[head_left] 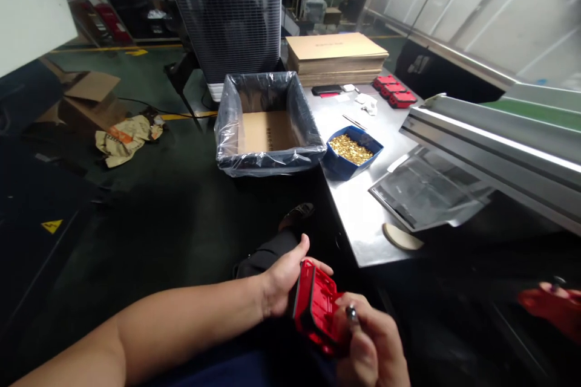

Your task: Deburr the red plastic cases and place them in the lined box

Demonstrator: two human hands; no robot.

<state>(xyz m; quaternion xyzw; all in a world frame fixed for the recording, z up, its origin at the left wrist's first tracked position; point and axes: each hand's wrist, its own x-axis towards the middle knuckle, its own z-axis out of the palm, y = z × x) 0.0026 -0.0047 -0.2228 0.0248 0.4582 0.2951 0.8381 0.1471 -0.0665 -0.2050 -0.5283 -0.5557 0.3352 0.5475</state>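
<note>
1. Two hands are clamped on one red plastic casing [315,305] below the tabletop's [358,217] near edge: left hand [284,278] gripping its side, right hand [370,341] pressing a small metal piece [351,313] onto it.
2. Three red casings [394,91] are laid at the far edge; brass inserts [351,149] remain plentiful in the blue bin [338,164].

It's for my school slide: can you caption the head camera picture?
Left hand holds a red plastic part; right hand presses a small metal piece to it.

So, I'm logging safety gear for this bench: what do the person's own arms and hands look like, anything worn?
Both the left hand and right hand are bare: no gloves, rings or watch visible. The left forearm is uncovered, with no sleeve showing.
</note>
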